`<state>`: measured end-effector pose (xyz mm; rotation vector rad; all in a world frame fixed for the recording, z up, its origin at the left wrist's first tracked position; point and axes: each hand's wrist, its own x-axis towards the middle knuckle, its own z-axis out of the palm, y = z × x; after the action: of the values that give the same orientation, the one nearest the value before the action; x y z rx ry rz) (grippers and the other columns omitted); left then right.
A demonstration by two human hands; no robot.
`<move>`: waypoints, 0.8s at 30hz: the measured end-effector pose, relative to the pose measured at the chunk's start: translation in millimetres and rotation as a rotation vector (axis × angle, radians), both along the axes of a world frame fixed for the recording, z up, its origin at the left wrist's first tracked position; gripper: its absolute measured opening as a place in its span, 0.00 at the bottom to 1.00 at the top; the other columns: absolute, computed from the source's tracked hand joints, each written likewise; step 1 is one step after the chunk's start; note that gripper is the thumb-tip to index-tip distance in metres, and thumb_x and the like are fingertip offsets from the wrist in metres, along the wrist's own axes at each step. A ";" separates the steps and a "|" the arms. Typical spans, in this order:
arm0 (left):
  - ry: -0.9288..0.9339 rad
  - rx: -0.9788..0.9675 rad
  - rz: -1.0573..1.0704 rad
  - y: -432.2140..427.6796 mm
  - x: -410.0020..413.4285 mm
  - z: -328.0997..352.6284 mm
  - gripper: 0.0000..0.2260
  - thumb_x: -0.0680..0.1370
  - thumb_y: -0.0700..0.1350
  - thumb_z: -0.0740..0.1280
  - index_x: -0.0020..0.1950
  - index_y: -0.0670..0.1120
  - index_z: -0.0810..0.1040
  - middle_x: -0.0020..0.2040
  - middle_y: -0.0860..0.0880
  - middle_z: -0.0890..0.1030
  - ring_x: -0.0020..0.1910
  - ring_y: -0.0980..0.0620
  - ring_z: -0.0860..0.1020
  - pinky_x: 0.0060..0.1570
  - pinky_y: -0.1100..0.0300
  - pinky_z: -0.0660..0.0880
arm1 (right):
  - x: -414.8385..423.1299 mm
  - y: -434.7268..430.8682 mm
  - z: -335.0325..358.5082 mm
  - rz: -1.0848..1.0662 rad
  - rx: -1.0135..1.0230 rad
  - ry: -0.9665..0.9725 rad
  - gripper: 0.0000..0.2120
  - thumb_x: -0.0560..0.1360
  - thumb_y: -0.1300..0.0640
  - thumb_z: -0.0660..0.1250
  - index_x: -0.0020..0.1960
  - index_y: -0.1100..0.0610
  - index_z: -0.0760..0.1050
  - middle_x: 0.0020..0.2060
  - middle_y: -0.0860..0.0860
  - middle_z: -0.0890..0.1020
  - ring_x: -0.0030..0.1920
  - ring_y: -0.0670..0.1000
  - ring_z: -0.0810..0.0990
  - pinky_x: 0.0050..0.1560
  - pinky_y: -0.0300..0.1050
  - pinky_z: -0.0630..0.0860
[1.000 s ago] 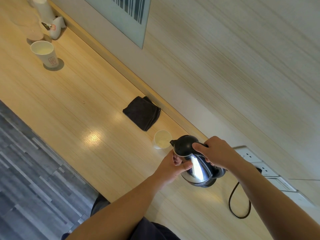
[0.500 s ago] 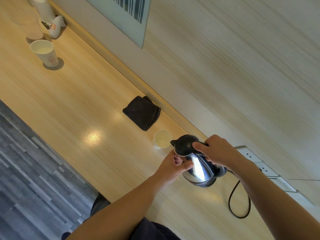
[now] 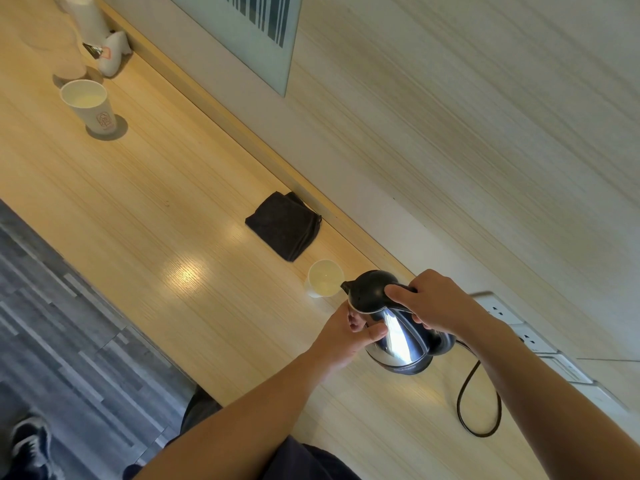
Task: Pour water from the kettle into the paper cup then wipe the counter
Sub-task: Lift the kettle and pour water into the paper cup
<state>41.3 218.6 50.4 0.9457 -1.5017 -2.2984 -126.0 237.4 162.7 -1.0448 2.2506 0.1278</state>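
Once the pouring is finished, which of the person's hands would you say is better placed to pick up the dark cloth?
Probably the left hand. It only steadies the kettle at the side nearer the folded dark cloth, while the right hand grips the kettle's handle and must set it down first.

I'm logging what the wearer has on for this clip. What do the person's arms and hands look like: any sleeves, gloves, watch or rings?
Both forearms are bare right to the bottom edge of the picture, with no sleeve in view. The left hand and right hand wear no gloves. No watch, band or ring shows on either wrist or on the visible fingers. Nails look short and unpainted.
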 end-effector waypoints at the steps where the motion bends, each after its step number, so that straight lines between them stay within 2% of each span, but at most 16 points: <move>1: -0.003 0.008 -0.001 -0.2 0.1 0.3 0.16 0.81 0.35 0.71 0.67 0.41 0.73 0.31 0.68 0.78 0.38 0.71 0.78 0.47 0.75 0.73 | 0.0 -0.3 0.5 0.000 0.001 0.000 0.23 0.81 0.41 0.64 0.37 0.59 0.76 0.30 0.55 0.79 0.29 0.51 0.74 0.36 0.40 0.72; 9: -0.019 0.033 -0.005 -0.7 0.2 4.3 0.11 0.81 0.35 0.71 0.58 0.46 0.74 0.32 0.68 0.79 0.38 0.71 0.78 0.47 0.77 0.73 | 0.2 -2.2 2.0 0.001 0.005 0.015 0.23 0.81 0.41 0.64 0.37 0.59 0.76 0.30 0.55 0.79 0.29 0.51 0.74 0.36 0.39 0.72; 15: -0.006 0.029 -0.009 -1.1 0.6 8.9 0.12 0.81 0.36 0.71 0.62 0.44 0.73 0.32 0.68 0.79 0.38 0.72 0.78 0.47 0.79 0.71 | 0.2 -2.7 3.3 0.011 0.017 0.014 0.23 0.81 0.41 0.64 0.36 0.58 0.75 0.30 0.55 0.79 0.29 0.52 0.75 0.35 0.39 0.72; 20: -0.011 0.018 -0.011 -1.5 1.8 12.8 0.12 0.81 0.34 0.70 0.61 0.44 0.73 0.30 0.69 0.79 0.36 0.72 0.77 0.45 0.78 0.72 | -0.1 -1.9 2.4 0.011 0.016 0.018 0.24 0.81 0.41 0.64 0.36 0.58 0.75 0.29 0.54 0.78 0.29 0.52 0.75 0.35 0.40 0.72; 24: -0.017 0.031 -0.012 -1.7 2.6 15.0 0.11 0.81 0.36 0.71 0.57 0.49 0.73 0.30 0.70 0.78 0.36 0.73 0.77 0.44 0.79 0.71 | 0.3 -1.8 2.3 0.007 0.011 0.016 0.24 0.80 0.40 0.64 0.35 0.58 0.75 0.30 0.55 0.79 0.30 0.52 0.75 0.36 0.41 0.72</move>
<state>43.9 216.9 65.4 0.9686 -1.4868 -2.3339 -125.7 235.7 165.0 -1.0495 2.2583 0.1516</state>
